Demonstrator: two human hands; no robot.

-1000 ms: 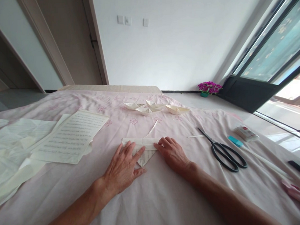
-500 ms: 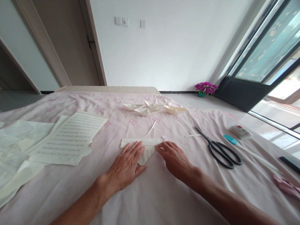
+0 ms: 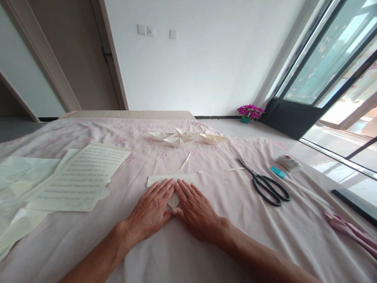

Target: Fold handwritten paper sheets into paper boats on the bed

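Note:
A folded sheet of paper point(image 3: 173, 202) lies flat on the cloth before me, with a straight strip along its far edge and a point toward me. My left hand point(image 3: 152, 209) rests flat on its left half, fingers stretched out. On the right half lies my right hand point(image 3: 195, 209), also flat with fingers extended. The two thumbs meet near the paper's tip, and most of the sheet is hidden under the hands. Just beyond it is a thin paper strip point(image 3: 183, 162).
Several folded paper boats point(image 3: 179, 137) stand farther back. Printed sheets point(image 3: 74, 178) are piled at left. To the right lie black-handled scissors point(image 3: 267, 188), a blue-ended item point(image 3: 278, 172), a small packaged block point(image 3: 288, 162) and a pink cloth point(image 3: 349, 231). A pink patterned cloth point(image 3: 143, 258) covers the surface.
My right hand has moved left from the paper's right edge and now lies flat on it beside the left hand. The camera view has shifted slightly.

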